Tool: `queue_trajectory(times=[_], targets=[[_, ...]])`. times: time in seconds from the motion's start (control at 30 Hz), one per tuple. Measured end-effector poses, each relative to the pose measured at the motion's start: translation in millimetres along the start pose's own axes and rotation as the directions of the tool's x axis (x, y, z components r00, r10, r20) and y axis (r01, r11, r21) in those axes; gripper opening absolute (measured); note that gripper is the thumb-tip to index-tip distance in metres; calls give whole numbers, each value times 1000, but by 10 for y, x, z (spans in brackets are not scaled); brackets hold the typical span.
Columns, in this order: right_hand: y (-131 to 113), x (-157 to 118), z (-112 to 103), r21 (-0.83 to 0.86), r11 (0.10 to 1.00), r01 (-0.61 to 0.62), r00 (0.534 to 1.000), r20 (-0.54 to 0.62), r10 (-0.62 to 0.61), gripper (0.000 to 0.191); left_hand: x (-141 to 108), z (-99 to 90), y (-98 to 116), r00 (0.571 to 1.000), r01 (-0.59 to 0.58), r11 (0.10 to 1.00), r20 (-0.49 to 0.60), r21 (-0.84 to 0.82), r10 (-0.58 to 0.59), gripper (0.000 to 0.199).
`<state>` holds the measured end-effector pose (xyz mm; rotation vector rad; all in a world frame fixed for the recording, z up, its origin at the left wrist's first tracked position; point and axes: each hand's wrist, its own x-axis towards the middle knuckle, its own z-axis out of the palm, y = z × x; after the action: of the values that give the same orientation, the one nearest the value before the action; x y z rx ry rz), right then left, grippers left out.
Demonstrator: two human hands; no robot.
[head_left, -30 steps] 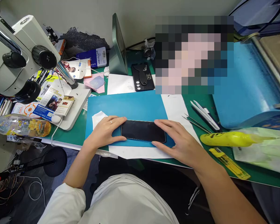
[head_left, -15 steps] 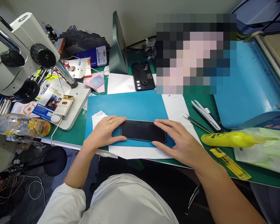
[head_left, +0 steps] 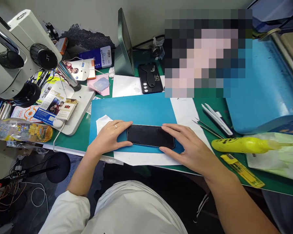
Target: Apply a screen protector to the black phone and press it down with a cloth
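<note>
A black smartphone (head_left: 150, 136) lies lengthwise on the blue mat (head_left: 134, 109), its dark screen facing up. My left hand (head_left: 112, 135) grips its left end, thumb at the near edge and fingers at the far edge, with a ring on one finger. On the other end, my right hand (head_left: 185, 143) pinches the phone the same way between thumb and fingers. A crumpled white tissue (head_left: 103, 122) pokes out behind my left hand. Beyond the mat rests a black phone case (head_left: 150, 78) with camera holes.
At left stands a microscope (head_left: 44, 57) on a white base, beside a drink bottle (head_left: 21, 130). Tweezers (head_left: 207, 128), a yellow squeeze bottle (head_left: 239, 145) and a yellow blade case (head_left: 243, 170) lie to the right. A blue machine (head_left: 266, 87) stands behind them. A tablet-like screen (head_left: 124, 45) rises at the back.
Both hands keep the same hold on the phone, which stays in place. Only the camera view has shifted slightly.
</note>
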<state>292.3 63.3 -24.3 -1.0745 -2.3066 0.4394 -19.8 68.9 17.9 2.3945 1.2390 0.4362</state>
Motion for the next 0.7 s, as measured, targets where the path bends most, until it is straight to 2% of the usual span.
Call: queue_trajectory(times=[0.7], targets=[[-2, 12, -7, 3, 1000, -1, 1000, 14, 1, 70, -4, 36, -26, 999, 9, 1000, -31, 24, -8, 70]])
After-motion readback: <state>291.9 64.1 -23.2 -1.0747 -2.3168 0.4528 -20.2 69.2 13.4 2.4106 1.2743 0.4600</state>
